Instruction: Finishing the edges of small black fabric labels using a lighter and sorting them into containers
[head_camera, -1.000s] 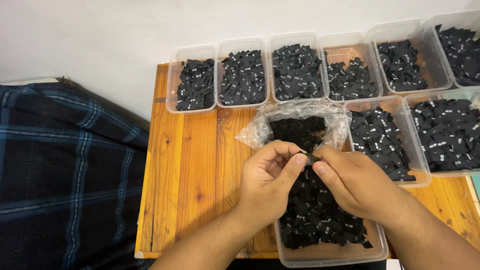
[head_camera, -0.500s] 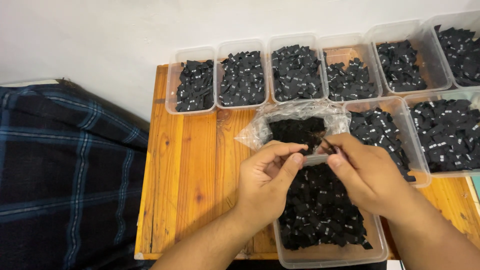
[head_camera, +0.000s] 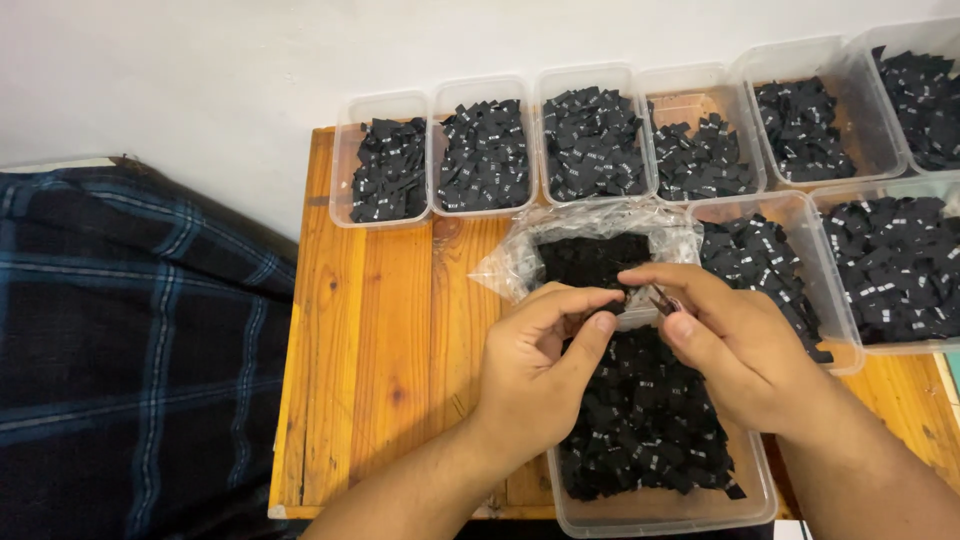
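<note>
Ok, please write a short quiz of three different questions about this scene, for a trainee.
1. True or false: the left hand and the right hand meet above the nearest tub of black pieces.
2. What lies behind the hands? A. an open clear plastic bag B. a metal bowl C. a book
3. Fill in: the tubs stand on a ______ table.

Key: 1 true; 2 A, the plastic bag with black pieces inside; 3 wooden.
</note>
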